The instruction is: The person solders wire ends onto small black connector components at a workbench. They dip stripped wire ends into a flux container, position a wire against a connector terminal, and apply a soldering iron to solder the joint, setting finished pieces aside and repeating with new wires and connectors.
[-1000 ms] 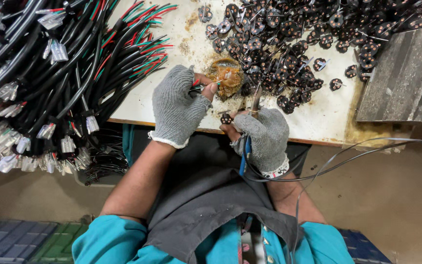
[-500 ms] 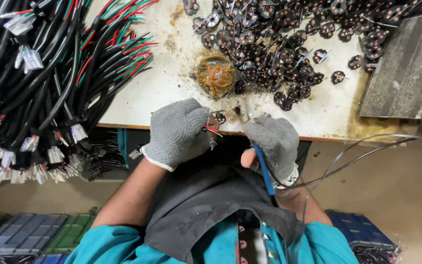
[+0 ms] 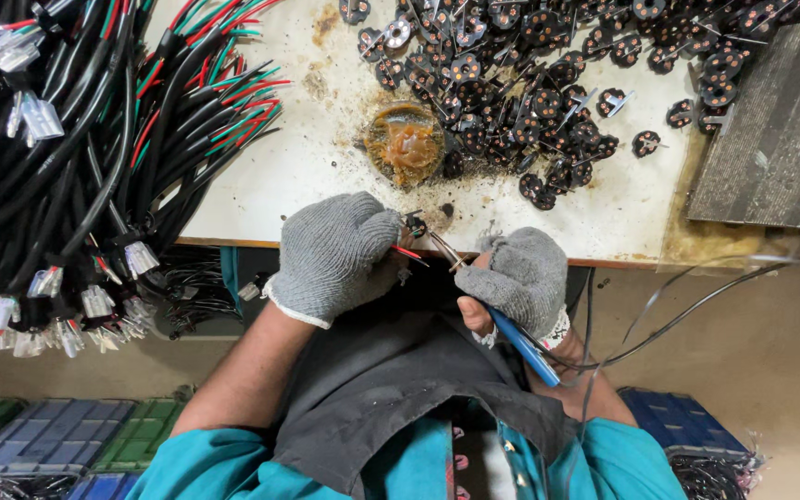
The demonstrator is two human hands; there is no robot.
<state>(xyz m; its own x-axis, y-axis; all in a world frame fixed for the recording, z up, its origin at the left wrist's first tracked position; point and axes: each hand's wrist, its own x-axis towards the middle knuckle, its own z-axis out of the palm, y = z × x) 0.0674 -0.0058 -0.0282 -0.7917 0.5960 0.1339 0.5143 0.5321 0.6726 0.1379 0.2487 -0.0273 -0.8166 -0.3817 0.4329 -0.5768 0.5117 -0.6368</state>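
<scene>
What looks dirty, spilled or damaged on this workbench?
Brown crusted residue stains the white bench top around the amber, resin-filled round tin. Small black round connector parts lie scattered loose. Nothing looks broken.

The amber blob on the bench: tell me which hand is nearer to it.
Left. The left hand sits just below the amber blob, slightly to its left. The right hand, gripping a blue-handled tool, is lower and further right, at the bench edge.

Gloved hands, left hand [image 3: 333, 255] gripping wires [image 3: 407, 252], right hand [image 3: 522, 278] soldering iron [image 3: 511, 338]
</scene>
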